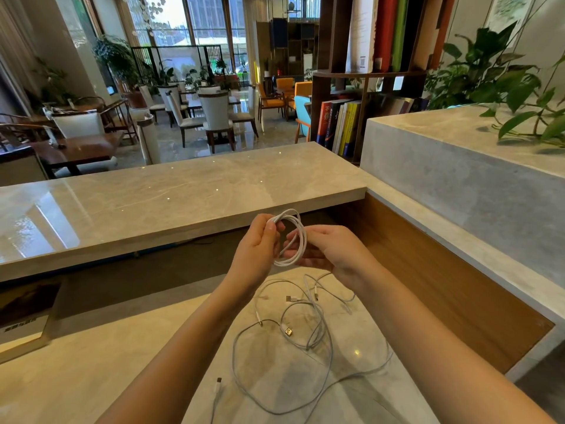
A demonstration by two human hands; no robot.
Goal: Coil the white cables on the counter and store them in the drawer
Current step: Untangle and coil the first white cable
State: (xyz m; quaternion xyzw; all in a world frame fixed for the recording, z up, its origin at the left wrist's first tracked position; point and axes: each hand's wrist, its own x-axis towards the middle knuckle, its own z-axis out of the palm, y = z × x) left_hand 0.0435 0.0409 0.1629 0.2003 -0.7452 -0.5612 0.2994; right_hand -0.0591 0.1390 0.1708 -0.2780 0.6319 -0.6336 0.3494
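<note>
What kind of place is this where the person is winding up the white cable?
Probably a café or hotel lounge, seen from behind its front desk. A long marble counter faces a room of white-backed chairs set at tables, and a shelf of books stands beside it.

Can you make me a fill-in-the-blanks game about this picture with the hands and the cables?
The left hand and right hand hold one cable wound into a coil; its colour is ____.
The loose cables lie on the ____ below the hands.
The green plant is on the person's ____ side.
Missing words: white; counter; right.
</note>
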